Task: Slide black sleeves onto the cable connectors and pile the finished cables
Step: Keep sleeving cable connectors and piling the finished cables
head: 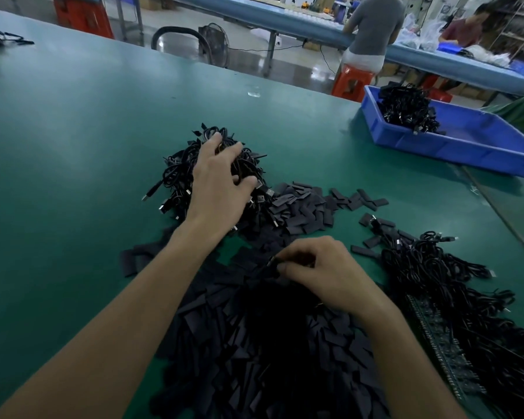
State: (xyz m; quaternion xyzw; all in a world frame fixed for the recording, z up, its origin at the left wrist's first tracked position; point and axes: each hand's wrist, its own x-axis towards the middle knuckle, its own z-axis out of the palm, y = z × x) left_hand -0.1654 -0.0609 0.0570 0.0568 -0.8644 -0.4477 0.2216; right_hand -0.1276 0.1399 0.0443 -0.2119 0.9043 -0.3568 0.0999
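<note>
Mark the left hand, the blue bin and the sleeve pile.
left hand (218,182): head view, back of the hand.
blue bin (451,150): head view, near outer wall.
sleeve pile (270,358): head view, middle of the heap.

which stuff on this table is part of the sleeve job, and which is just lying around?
In the job:
- left hand resting on the cable heap
- right hand pinching what looks like a sleeve
- sleeve pile
- cable pile at right

Lying about:
- blue bin with more cables, untouched
- fan
- red stool
</note>
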